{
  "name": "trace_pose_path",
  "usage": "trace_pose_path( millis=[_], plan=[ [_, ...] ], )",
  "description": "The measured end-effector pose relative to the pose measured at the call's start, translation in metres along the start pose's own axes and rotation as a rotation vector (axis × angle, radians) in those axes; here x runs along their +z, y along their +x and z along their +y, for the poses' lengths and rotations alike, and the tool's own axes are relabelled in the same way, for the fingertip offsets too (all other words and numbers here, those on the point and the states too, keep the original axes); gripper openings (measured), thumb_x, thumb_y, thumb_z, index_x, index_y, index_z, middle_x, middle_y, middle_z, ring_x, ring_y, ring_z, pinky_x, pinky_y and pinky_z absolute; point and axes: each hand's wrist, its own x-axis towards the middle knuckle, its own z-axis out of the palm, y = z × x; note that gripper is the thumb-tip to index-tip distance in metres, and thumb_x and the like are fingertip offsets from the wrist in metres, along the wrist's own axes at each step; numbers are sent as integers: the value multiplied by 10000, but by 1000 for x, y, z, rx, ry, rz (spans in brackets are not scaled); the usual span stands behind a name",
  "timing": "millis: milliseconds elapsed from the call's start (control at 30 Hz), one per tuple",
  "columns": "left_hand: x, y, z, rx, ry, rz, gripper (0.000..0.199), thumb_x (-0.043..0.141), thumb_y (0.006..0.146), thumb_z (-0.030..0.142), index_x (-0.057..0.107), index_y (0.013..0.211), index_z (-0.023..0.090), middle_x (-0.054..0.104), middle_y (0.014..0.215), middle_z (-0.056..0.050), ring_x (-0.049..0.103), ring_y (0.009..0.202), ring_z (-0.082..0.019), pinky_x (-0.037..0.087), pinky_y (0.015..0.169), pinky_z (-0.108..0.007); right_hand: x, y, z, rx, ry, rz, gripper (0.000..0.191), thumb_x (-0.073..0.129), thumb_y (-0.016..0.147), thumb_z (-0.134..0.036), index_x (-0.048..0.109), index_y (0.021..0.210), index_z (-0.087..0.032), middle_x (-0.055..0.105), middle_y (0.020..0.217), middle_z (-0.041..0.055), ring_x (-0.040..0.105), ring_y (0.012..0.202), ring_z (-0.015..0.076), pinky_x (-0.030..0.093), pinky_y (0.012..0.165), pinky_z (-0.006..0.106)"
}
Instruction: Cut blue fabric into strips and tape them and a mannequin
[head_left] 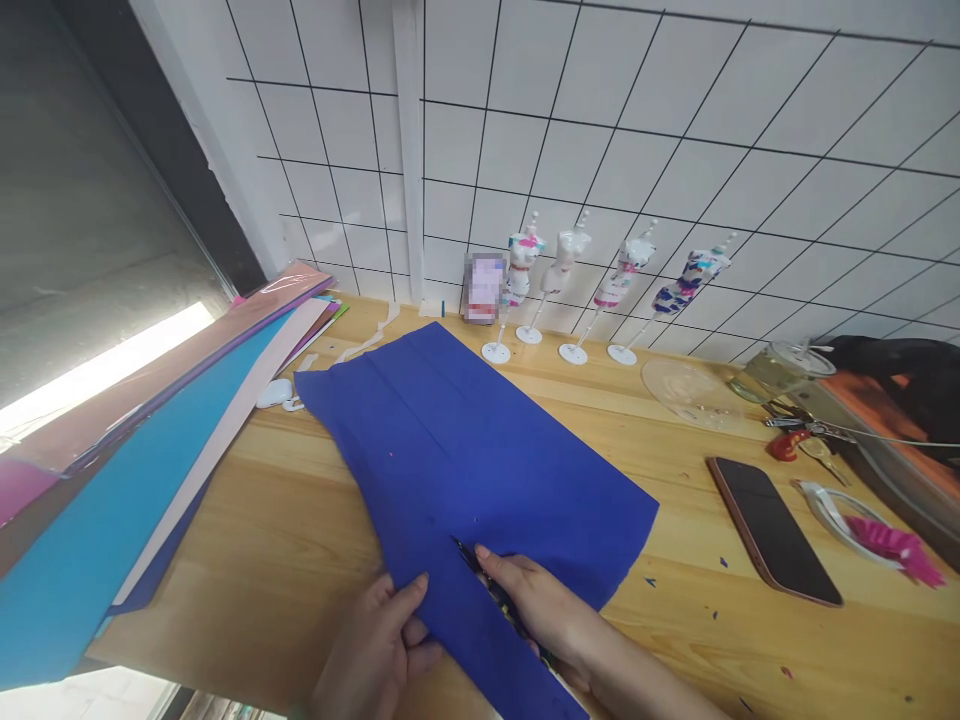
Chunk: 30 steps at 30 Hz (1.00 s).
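A large sheet of deep blue paper [465, 440] lies across the wooden table, lightly creased near its far edge. My left hand [386, 635] pinches the sheet's near left edge, thumb on top and fingers beneath. In my right hand [532, 600] are dark scissors [469, 555], their pointed tip against the blue sheet. A cut runs back from the blade toward me, with a long strip of paper to its left. The scissors' handles are mostly hidden by my fingers and the paper.
Coloured sheets [180, 450] lean at the left. Several small painted mannequins [574, 245] stand by the tiled wall near a propped phone [484, 288]. A second phone [772, 530], keys [821, 455], a cable coil [829, 515] and a lidded cup [780, 372] lie right. Blue scraps dot the wooden table [675, 660].
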Motion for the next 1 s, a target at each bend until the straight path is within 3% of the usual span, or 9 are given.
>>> trace_pose_path(
  millis=[67,133,200,300,467,700,1000],
  plan=[
    [-2,2,-1,-1,-3,-8,400,637,717,237,548,1085,109,691,1003,-141,657,870,-260,537,728,-378,1,-1,-2,10,-7,12,512,464,743,-631,576,680,-135,448,455,-57,323,327,47,184,331,177],
    [-3,2,-2,-6,5,-18,422,653,703,254,554,1088,114,690,1009,-139,664,838,-260,537,711,-373,2,-4,-4,-2,35,-11,522,481,735,-632,607,701,-126,522,499,-28,419,387,70,284,388,184],
    [-3,1,-1,-7,9,-24,436,662,694,258,557,1091,111,691,1006,-140,667,821,-258,534,710,-370,4,-7,-7,-36,112,-51,534,494,725,-635,641,738,-122,604,586,13,538,519,119,404,538,224],
    [-3,-1,0,-2,11,-37,444,666,690,253,559,1095,107,696,992,-139,666,828,-255,526,733,-369,7,-9,-8,-65,151,-60,572,489,714,-659,666,791,-120,655,684,47,599,664,176,431,705,287],
    [-6,2,-2,-8,-9,-38,412,652,706,246,569,1085,107,703,970,-134,665,820,-254,524,741,-382,9,-6,-8,-73,101,-14,610,497,694,-678,674,778,-100,656,650,52,597,626,179,438,662,286],
    [-9,4,-5,9,-52,-53,324,599,757,202,571,1065,106,705,972,-119,651,888,-233,525,781,-361,11,-9,-12,-133,147,-93,597,504,712,-654,693,816,-98,675,668,62,622,660,191,452,723,303],
    [-7,0,-1,10,-48,-72,320,612,742,183,574,1048,95,711,948,-117,660,848,-222,516,814,-366,11,-7,-7,-195,143,-109,605,488,722,-657,703,821,-101,672,643,52,602,592,168,443,637,272]
  ],
)
